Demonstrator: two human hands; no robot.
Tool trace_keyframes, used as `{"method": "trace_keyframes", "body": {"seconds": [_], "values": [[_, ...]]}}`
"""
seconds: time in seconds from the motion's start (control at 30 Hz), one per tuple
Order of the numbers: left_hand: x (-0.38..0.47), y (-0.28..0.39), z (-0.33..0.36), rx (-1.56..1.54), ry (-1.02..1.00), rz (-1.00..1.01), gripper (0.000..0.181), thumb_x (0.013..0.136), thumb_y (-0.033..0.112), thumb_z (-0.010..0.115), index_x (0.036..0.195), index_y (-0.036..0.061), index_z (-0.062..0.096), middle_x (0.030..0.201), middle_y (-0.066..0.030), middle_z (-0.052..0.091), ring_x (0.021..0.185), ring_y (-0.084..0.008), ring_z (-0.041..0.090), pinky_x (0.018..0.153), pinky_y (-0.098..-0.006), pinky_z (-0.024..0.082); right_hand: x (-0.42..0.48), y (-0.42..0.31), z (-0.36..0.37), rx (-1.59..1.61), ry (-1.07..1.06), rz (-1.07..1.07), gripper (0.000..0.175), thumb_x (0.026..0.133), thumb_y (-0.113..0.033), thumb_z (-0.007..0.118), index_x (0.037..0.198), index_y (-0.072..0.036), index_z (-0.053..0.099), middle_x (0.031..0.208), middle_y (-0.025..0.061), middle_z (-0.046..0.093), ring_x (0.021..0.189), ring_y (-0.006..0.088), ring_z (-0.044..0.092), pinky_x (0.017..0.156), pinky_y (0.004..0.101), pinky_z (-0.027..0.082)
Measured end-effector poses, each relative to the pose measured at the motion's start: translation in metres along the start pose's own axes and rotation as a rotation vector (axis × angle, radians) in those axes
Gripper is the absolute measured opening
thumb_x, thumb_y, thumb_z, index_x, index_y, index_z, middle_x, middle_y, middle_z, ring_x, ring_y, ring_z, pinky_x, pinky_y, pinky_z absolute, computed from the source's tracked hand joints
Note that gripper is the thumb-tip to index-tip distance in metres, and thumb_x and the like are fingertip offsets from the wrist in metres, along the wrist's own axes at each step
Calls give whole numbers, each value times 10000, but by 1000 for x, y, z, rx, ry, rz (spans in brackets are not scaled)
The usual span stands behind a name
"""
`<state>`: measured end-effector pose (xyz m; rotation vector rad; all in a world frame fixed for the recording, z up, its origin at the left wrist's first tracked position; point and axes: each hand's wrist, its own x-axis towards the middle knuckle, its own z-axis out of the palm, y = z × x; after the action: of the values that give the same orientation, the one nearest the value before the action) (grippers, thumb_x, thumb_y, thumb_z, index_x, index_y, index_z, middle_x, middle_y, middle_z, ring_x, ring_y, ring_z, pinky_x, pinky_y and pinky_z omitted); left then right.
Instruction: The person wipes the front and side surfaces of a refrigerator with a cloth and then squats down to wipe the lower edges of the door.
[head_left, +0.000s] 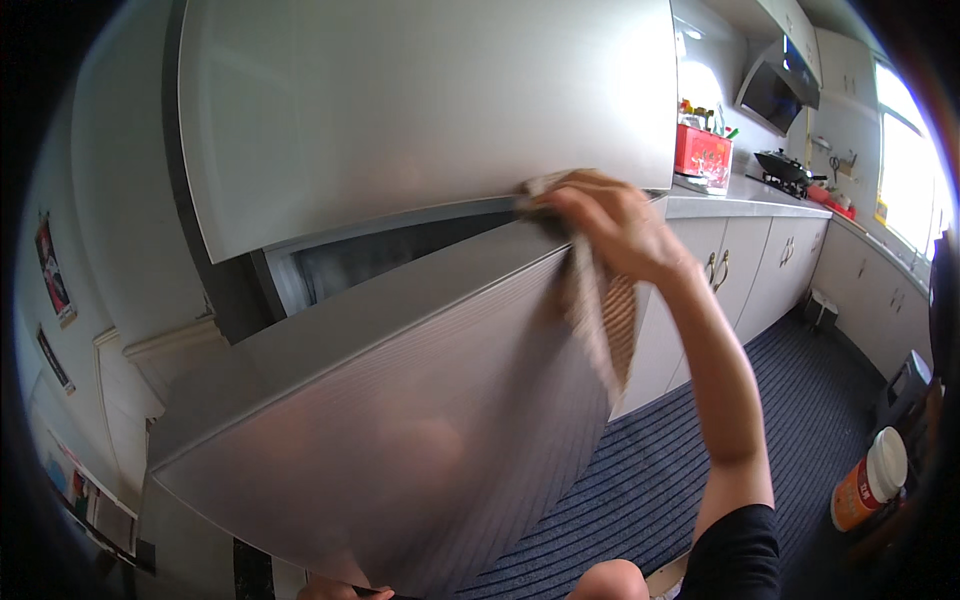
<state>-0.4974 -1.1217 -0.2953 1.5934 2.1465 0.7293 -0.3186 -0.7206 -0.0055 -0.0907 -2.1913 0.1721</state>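
A refrigerator's lower freezer door (360, 420) stands partly open beneath the closed upper door (427, 97). Bunched in my right hand (619, 221), a checked cloth (619, 330) touches the top edge of the lower door near its far right corner, and part of it hangs down over the front; hand and cloth are blurred. My left hand (345, 589) is at the bottom edge of the same door, mostly cut off by the picture's rim, its fingertips by the door's lower edge. Through the gap, part of the freezer's inside (330, 274) shows.
Right of the refrigerator runs a counter (750, 199) with a red box of bottles (703, 154) and a lidded wok (784, 166) on a gas stove. A striped dark mat (675, 450) covers the floor. An orange bucket with a white lid (862, 487) stands at the lower right.
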Motion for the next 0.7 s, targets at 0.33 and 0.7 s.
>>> {"method": "trace_keyframes", "body": {"seconds": [0.33, 0.7], "values": [[-1, -10, 8, 3, -22, 8, 592, 646, 489, 686, 962, -1, 585, 981, -190, 552, 947, -331, 492, 806, -401, 393, -23, 87, -53, -412, 193, 134, 310, 910, -231, 458, 895, 19, 640, 830, 117, 525, 792, 226, 507, 741, 343, 417], [17, -23, -3, -32, -65, 318, 233, 633, 316, 680, 698, 98, 631, 732, -25, 610, 699, -225, 555, 643, -355, 431, 29, -194, 53, 120, -164, -677, 425, 855, -370, 449, 783, 13, 619, 842, 182, 556, 812, 302, 528, 696, 403, 437]]}}
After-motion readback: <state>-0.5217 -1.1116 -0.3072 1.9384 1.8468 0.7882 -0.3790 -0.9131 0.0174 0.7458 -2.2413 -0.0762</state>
